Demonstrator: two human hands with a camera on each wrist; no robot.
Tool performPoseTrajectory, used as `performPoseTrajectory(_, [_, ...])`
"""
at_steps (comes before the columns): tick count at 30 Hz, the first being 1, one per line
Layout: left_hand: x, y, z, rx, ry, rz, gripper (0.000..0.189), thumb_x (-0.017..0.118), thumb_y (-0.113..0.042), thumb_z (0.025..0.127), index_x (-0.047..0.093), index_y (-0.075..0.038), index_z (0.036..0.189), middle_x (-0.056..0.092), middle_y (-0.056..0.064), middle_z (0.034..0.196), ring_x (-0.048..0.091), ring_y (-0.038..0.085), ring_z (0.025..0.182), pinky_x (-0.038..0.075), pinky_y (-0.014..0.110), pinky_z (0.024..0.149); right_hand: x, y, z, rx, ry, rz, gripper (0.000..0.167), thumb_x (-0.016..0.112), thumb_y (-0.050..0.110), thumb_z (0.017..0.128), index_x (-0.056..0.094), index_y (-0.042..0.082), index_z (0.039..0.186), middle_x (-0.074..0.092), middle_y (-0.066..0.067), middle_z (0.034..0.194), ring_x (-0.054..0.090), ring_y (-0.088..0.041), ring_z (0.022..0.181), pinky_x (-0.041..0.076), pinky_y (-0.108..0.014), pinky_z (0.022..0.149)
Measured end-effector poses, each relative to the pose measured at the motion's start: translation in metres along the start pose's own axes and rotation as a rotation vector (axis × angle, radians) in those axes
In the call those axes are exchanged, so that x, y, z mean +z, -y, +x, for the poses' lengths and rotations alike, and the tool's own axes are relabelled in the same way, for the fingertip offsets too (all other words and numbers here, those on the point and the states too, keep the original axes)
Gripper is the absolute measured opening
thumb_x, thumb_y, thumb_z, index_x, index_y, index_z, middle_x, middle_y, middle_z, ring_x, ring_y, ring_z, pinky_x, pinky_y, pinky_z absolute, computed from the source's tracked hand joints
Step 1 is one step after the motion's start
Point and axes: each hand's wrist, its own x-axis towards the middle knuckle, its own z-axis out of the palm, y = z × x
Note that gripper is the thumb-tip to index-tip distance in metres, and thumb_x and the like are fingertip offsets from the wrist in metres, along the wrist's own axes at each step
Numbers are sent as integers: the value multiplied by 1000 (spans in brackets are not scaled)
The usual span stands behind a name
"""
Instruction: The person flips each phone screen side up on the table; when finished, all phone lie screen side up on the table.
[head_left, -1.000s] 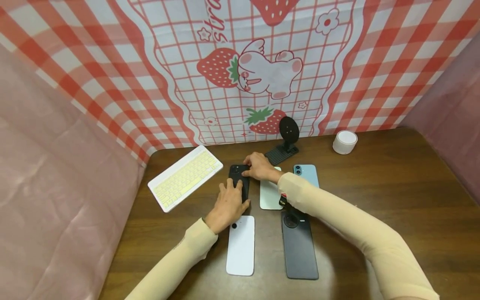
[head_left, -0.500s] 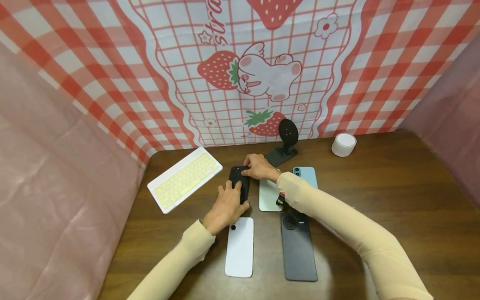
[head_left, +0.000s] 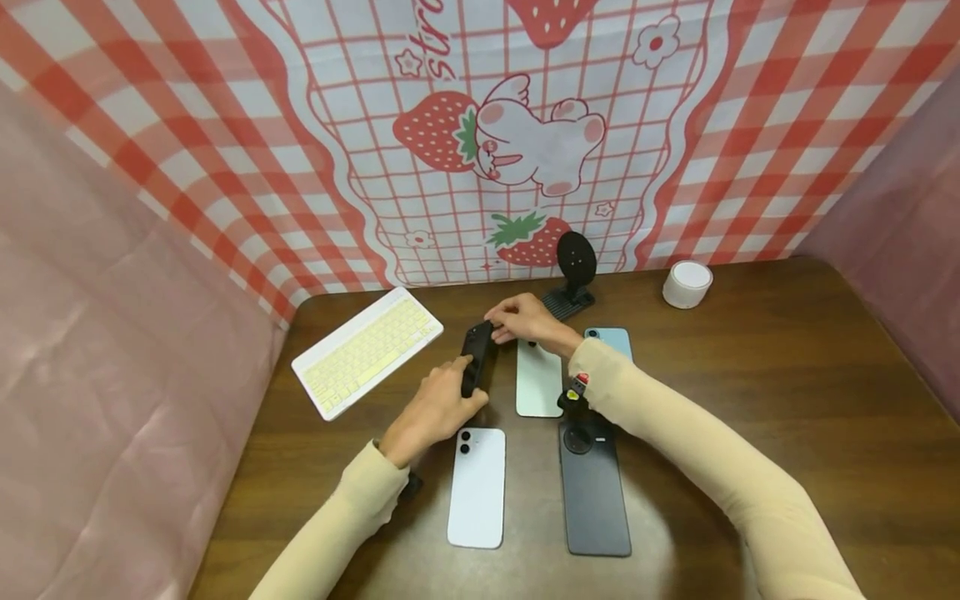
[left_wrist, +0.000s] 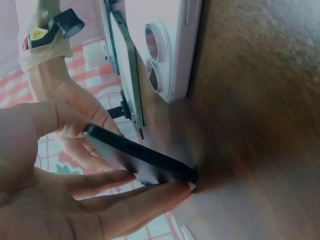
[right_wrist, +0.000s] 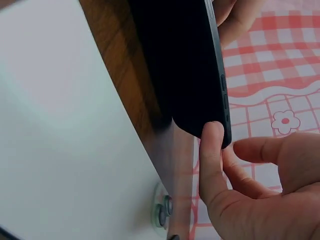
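A black phone [head_left: 477, 358] is tipped up steeply on its long side, its back towards the left. My left hand [head_left: 429, 410] grips it near the lower end. In the left wrist view the fingers [left_wrist: 150, 200] lie along the phone's back and the thumb is at its near end. My right hand [head_left: 528, 323] pinches the upper corner; in the right wrist view one fingertip [right_wrist: 213, 131] presses on the dark screen side. A pale green phone [head_left: 538, 385] lies partly under the right wrist. A white phone [head_left: 477, 492] lies just below my left hand.
A dark grey phone [head_left: 597, 500] and a light blue phone [head_left: 617, 342] lie on the right, the blue one partly covered by my sleeve. A white keyboard [head_left: 367, 354] is at the left. Behind stand a black folding stand [head_left: 576, 260] and a white cylinder [head_left: 687, 284].
The black phone has turned from lying flat to standing tilted on its side. The left hand has shifted left, uncovering the white phone's cameras; the right hand has shifted slightly right.
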Motion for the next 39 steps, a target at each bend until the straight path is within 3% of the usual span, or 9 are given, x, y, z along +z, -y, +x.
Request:
performPoseTrajectory(7, [-2,4,-1,33,-42,-93,62,64,-20,94,49,2,150,70,22,109,64,23,70,50,30,54,7,-6,2,18,28,93,34,55,5,105,60,-7,137,67,-32,126,76,-34,105,62,-38,93])
performPoseTrajectory(10, [-3,5,0,74,-73,-157,54,66,-14,95,53,1,145,73,21,113,74,24,79,58,32,59,11,-10,2,37,54,72,40,59,3,103,56,-8,141,67,-33,128,75,-36,108,62,-37,92])
performPoseTrajectory(14, [-5,7,0,111,-107,-209,50,69,-9,94,56,1,142,72,22,126,77,30,103,64,39,79,15,-13,1,45,69,56,45,60,5,102,53,-8,144,69,-32,127,75,-35,107,62,-36,91])
performPoseTrajectory(23, [-11,13,1,134,-182,-293,48,70,1,90,59,8,136,71,29,122,78,35,97,64,40,79,22,-13,1,19,73,96,53,70,4,96,51,-10,144,74,-25,113,77,-22,87,64,-35,84])
performPoseTrajectory(28, [-15,18,-1,125,-200,-288,48,70,1,89,59,6,136,72,26,119,78,33,93,64,41,79,28,-11,-2,53,61,105,58,71,1,95,47,-10,146,70,-30,118,77,-30,90,63,-39,89])
performPoseTrajectory(32, [-17,23,-1,115,-190,-290,49,69,0,89,59,4,137,71,26,120,77,33,92,64,41,79,30,-9,-4,56,54,102,60,72,0,93,47,-9,146,72,-23,107,77,-28,86,64,-40,87])
performPoseTrajectory(33, [-17,25,0,110,-187,-292,49,69,1,89,59,4,137,71,26,119,77,33,92,64,40,79,30,-12,-2,53,46,104,60,74,0,92,48,-8,145,72,-18,102,76,-21,82,64,-37,84])
performPoseTrajectory(39, [-20,30,0,35,-188,-277,50,71,0,89,60,5,138,68,22,113,76,33,89,63,37,75,33,-8,-5,50,-4,52,61,79,-1,87,52,-7,141,69,-8,89,74,-17,74,65,-35,78])
